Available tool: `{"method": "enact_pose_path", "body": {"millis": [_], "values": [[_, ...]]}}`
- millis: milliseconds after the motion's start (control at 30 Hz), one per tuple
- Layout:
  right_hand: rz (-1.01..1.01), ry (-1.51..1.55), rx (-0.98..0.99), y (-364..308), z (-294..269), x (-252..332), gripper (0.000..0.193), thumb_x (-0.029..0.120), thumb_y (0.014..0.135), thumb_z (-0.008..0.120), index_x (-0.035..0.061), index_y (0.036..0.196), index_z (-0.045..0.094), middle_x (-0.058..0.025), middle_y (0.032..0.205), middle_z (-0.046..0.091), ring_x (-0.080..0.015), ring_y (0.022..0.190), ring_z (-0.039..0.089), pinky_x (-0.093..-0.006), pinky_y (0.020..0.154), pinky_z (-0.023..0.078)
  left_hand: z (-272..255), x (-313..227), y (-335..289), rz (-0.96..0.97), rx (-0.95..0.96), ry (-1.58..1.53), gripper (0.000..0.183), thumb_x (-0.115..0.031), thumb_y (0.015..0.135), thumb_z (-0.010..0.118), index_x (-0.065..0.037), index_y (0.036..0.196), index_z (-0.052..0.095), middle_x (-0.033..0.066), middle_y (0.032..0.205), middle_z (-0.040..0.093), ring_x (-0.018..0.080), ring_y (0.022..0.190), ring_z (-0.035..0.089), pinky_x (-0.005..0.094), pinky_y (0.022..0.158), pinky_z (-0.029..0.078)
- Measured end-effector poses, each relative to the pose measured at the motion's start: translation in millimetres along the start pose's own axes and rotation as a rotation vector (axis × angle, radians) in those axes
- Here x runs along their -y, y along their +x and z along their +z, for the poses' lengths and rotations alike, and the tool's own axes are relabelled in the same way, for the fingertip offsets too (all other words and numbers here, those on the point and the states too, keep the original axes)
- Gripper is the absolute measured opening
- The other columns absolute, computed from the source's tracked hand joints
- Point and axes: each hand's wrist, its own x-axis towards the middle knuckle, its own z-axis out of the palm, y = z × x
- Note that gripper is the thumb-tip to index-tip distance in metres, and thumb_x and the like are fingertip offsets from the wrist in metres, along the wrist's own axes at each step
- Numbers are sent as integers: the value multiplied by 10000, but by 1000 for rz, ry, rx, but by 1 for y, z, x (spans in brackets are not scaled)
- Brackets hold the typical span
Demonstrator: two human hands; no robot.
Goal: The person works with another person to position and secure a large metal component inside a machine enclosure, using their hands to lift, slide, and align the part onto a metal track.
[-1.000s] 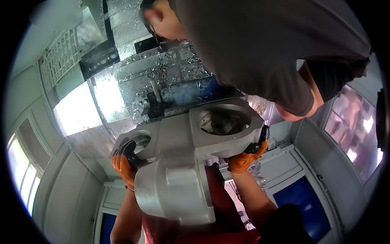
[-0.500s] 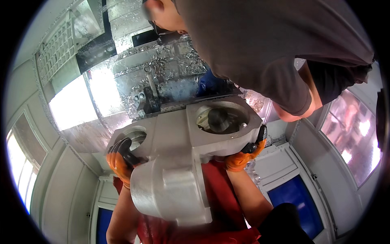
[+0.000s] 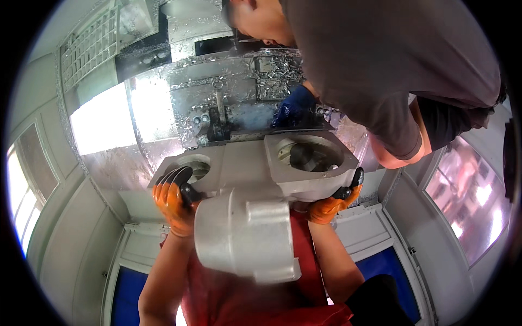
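Both hands grip the casting (image 3: 247,163) by its ends: the left hand (image 3: 174,204) clasps it beside the smaller bore (image 3: 200,170), the right hand (image 3: 336,202) braces the corner below the larger bore (image 3: 310,157). It lies between wearer and bed (image 3: 247,115), bores upward; whether the bed takes any weight, I can't tell from where I stand. What worries me is the barrel (image 3: 242,239) jutting toward the red apron (image 3: 234,304): its heft could tip the near side down and twist the ends loose. Just beyond, a co-worker's blue glove (image 3: 293,107) reaches over the bed; a forward lurch could pinch those fingers. Loose chips (image 3: 280,84) there could score the metal on contact.
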Motion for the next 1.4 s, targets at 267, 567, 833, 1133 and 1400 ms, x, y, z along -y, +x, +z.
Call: {"method": "enact_pose_path", "body": {"millis": [267,567,833,1133,1400], "values": [[-188,-152,-76,-2,-4,-20,869,646,890,462,-103,1331,457,-262,1292,517,-373,1186,509,-442,1035,378,6,2,-13,187,-174,62,382,-300,877,612,21,1084,601,180,974,646,375,849,603,486,786,452],[-207,-207,-192,14,5,2,514,304,820,544,-15,1221,572,-265,1099,609,-441,1038,561,-483,939,438,32,50,-44,-231,-221,-671,397,-246,792,710,-38,1119,625,136,1067,620,296,1030,599,432,849,475],[-164,-79,-219,6,-13,6,404,147,912,581,-80,1242,529,-262,1121,611,-393,1069,589,-432,963,443,17,-7,-11,-589,-144,-1404,497,-353,959,455,-73,1369,464,94,1362,501,288,1284,455,482,1057,388],[813,1593,-146,-226,-1,-104,332,214,956,588,59,1246,541,-43,1145,584,-159,1040,555,-292,909,450,19,26,9,-324,-42,-1069,622,-403,897,464,-76,1425,442,130,1453,456,341,1334,421,491,1107,350],[1179,2279,4,-254,93,-113,259,329,961,456,124,1086,553,-53,1257,580,-223,968,523,-360,896,398,1,49,33,-167,250,-785,510,-324,970,465,-67,1410,450,122,1401,494,298,1302,458,423,1062,414]]}}
